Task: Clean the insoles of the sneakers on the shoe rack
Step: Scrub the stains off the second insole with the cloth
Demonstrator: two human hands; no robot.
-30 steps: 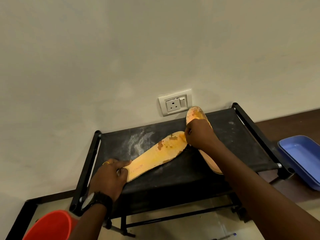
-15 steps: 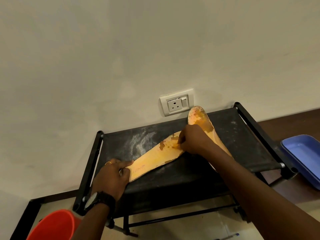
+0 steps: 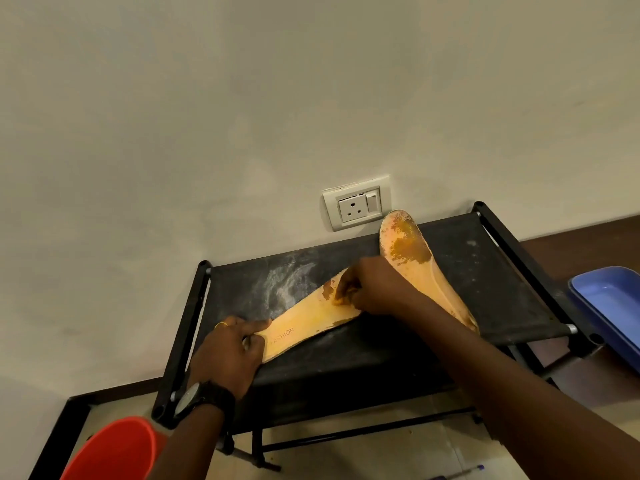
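Note:
Two orange insoles lie on the black fabric top of the shoe rack [image 3: 491, 282]. The nearer insole [image 3: 308, 322] runs diagonally, with worn brown patches at its toe end. My left hand [image 3: 228, 355] pins its heel end, thumb and fingers around the edge. My right hand [image 3: 374, 289] rests on its forepart with fingers bunched and pressed to the surface; whether anything is under them is hidden. The second insole [image 3: 412, 251] lies behind my right wrist, its toe stained brown and pointing at the wall.
White powder [image 3: 291, 278] is smeared on the rack top behind the nearer insole. A wall socket [image 3: 356, 206] sits just above the rack. An orange bucket [image 3: 114, 448] stands on the floor at lower left, a blue tray [image 3: 613, 299] at right, a pen [image 3: 464, 474] below.
My right hand has slid leftward along the nearer insole, from its toe tip toward the middle. My left hand has kept its hold on the heel end.

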